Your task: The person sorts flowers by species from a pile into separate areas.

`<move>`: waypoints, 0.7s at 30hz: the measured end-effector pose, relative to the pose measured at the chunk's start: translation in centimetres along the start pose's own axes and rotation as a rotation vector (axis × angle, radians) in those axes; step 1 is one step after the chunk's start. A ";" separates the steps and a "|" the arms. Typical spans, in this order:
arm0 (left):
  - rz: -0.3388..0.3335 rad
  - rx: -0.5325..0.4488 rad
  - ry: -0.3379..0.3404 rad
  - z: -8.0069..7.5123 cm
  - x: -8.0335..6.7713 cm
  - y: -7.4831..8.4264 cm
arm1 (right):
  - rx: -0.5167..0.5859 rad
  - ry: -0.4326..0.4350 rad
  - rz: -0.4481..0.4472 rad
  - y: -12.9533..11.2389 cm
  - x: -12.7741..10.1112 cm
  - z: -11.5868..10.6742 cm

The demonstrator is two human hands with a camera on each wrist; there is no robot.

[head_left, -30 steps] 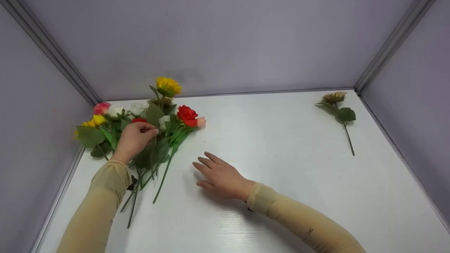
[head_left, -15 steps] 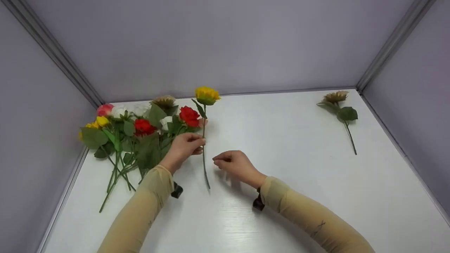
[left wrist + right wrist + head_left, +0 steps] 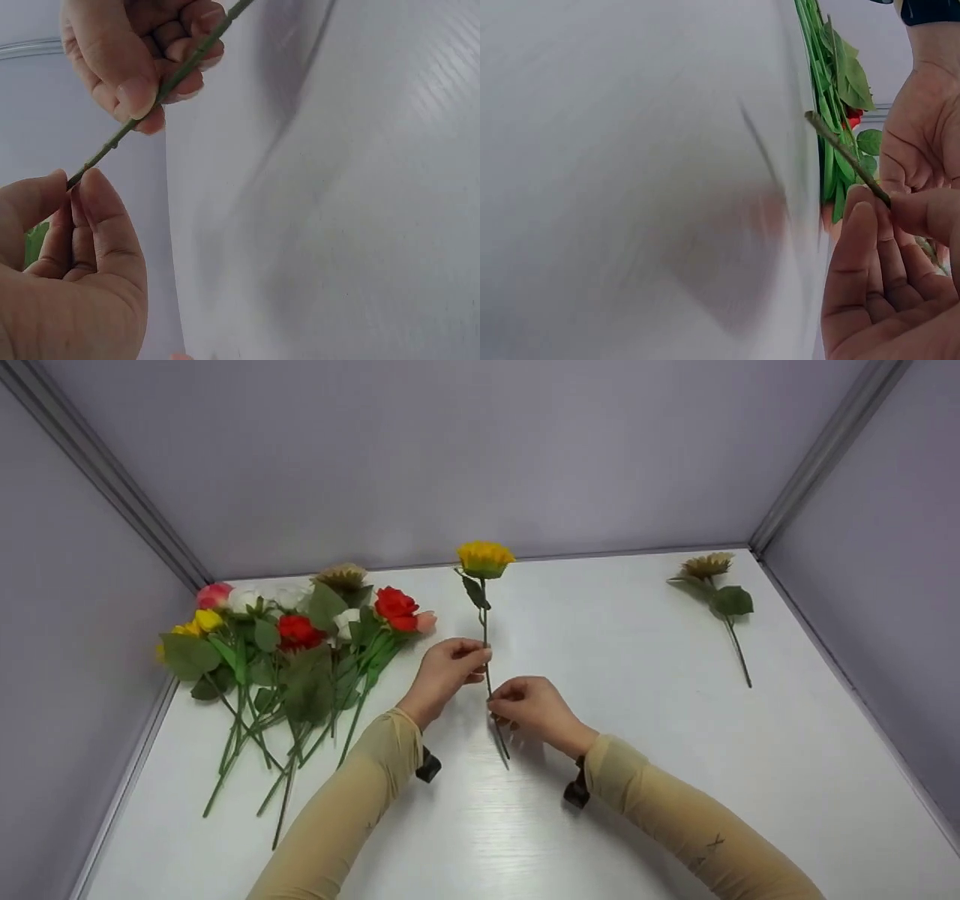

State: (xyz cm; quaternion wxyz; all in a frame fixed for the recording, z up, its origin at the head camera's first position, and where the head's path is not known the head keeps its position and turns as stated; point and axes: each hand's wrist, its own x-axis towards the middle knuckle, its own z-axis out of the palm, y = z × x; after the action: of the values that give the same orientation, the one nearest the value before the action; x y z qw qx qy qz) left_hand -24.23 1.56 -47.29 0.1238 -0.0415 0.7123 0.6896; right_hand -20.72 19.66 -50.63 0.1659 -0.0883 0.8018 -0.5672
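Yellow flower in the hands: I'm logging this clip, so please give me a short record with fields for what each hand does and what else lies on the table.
held thing: yellow flower, stem upright, head toward the back wall
left hand: pinches the stem, higher up
right hand: pinches the stem, lower down
stem end: free below the right hand, above the table
left of hands: pile of flowers, red, white, pink and yellow, lying flat
far right: single brownish flower lying alone
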 end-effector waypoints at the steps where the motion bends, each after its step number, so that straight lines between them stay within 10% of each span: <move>1: 0.009 -0.011 0.008 0.1 0.1 0.0 | -0.006 -0.005 -0.003 0.0 -0.1 -0.1; 15: 0.060 -0.054 -0.009 1.9 -0.1 -0.3 | 0.019 0.084 -0.049 0.3 -0.3 -2.1; 21: 0.242 0.541 -0.150 3.2 -1.8 -0.6 | -0.198 0.176 -0.008 0.9 0.1 -8.2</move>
State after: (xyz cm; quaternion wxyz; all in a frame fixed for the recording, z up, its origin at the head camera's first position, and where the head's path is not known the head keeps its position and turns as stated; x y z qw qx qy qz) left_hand -22.01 4.50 -47.56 0.0997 0.1291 0.8589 0.4855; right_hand -23.76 27.21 -49.02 0.0833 -0.0575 0.8650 -0.4916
